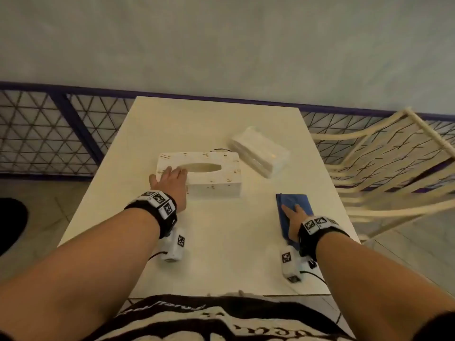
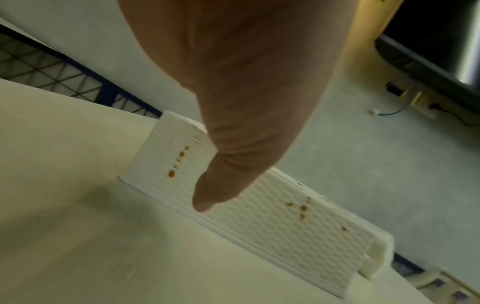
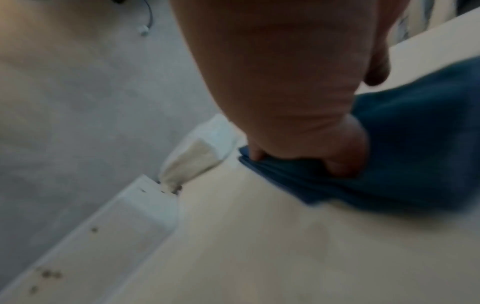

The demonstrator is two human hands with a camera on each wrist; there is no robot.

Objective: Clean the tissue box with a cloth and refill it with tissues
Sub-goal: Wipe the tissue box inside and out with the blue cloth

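Left hand (image 1: 172,183) rests spread on the stained tissue box (image 1: 211,177); right hand (image 1: 294,217) pinches the blue cloth (image 1: 291,200) lying on the tabletop (image 1: 221,242).

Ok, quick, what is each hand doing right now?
Left hand: open, fingers resting flat on the tissue box.
Right hand: fingers curled, gripping the blue cloth.
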